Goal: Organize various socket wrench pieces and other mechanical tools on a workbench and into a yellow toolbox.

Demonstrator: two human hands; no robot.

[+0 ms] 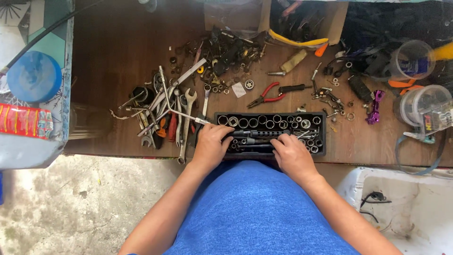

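Fingers [218, 133] of our left hand [211, 145] curl loosely over the left end of the black socket tray [321, 134], touching its contents; whether they grip anything we cannot tell; our right hand [291, 155] rests likewise on the tray's lower middle. Tray sits at the tabletop's [118, 47] near edge, long axis running left to right. Around it — a heap of wrenches [181, 111] just to the left, red-handled pliers [265, 96] behind, two clear tubs [420, 85] far right.

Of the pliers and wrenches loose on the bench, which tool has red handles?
The pliers lying just above the black socket case, with red handles spread open; the wrenches to the left are bare metal.
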